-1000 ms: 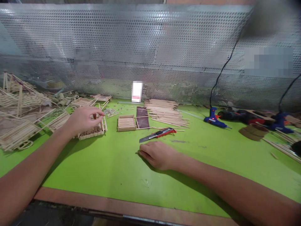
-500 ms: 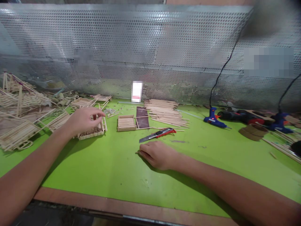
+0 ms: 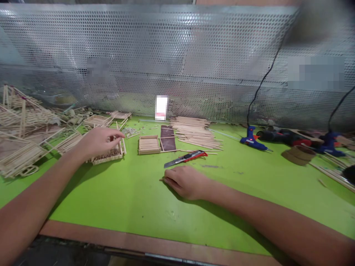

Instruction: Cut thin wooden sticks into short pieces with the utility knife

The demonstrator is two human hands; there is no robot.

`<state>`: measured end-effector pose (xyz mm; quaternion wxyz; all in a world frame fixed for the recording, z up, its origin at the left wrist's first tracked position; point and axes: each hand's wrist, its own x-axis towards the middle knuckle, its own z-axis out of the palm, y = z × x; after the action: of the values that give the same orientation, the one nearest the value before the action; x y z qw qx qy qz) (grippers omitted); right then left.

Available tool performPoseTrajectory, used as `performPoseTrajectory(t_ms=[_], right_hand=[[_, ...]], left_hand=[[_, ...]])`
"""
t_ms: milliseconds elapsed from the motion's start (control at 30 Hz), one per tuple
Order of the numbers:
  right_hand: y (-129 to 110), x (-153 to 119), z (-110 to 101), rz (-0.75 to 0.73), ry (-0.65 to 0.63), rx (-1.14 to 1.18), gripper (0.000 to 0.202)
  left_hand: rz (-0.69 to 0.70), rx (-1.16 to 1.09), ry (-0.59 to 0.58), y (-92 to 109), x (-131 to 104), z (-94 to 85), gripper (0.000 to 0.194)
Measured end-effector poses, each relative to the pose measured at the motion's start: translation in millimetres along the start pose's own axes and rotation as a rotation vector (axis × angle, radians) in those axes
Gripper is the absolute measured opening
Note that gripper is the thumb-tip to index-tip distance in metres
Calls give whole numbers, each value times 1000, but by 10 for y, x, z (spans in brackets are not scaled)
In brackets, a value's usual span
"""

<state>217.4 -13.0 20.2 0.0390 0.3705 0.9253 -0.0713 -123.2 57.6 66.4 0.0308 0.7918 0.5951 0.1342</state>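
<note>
My left hand [image 3: 95,142] reaches over a small box-like model of wooden sticks [image 3: 108,159] at left centre. Its fingers bend down around the model's upper part, the index finger stretched farther out; some fingertips are hidden. Low at centre, my right hand [image 3: 185,181] rests on the green table top, its fingers closed around a short thin stick [image 3: 161,180] whose tip pokes out to the left. Just beyond those knuckles lies a red-handled utility knife [image 3: 191,157] with its blade out. Between the hands and farther back sits a shallow stick tray [image 3: 149,144].
A pile of loose sticks [image 3: 196,131] lies beyond the knife, partly near a dark brown sheet [image 3: 168,135]. More stick models [image 3: 22,155] crowd the left. At right are a blue glue gun [image 3: 253,139] and a brown ring [image 3: 298,155]. A perforated metal screen [image 3: 177,66] closes the back.
The left index finger has straightened slightly outward over the model. My right hand and the things on the table look unmoved.
</note>
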Motion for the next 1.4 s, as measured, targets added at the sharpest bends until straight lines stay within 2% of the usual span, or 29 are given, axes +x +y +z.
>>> performPoseTrajectory(t_ms=[200,400,567,800,1000,1133,1300,1400], right_hand=[[-4,-3,-8,7,-9,-21,33],[-11,-4,-17,13,-14,-26,33],[-9,-8,-17,0,-6,-12,32],[0,-10,-10,-5,0,-2,31],[0,-7,-10,-2,0,5,33],[11,-13,6,-17,19,12,30],[35,-15,87,-157,167,18,22],[59,-1,86,-195,231,-11,27]], left_hand=[[21,39,-23,-18,-2,-20,48],[34,5,-56,-148,14,-29,47],[50,6,-143,-240,11,-45,45],[61,20,-127,-285,-1,-26,43],[58,43,-140,-209,2,-58,45],[69,27,-90,-149,-9,-41,46],[162,9,-59,-16,-31,48,44],[254,-57,-73,104,-62,152,41]])
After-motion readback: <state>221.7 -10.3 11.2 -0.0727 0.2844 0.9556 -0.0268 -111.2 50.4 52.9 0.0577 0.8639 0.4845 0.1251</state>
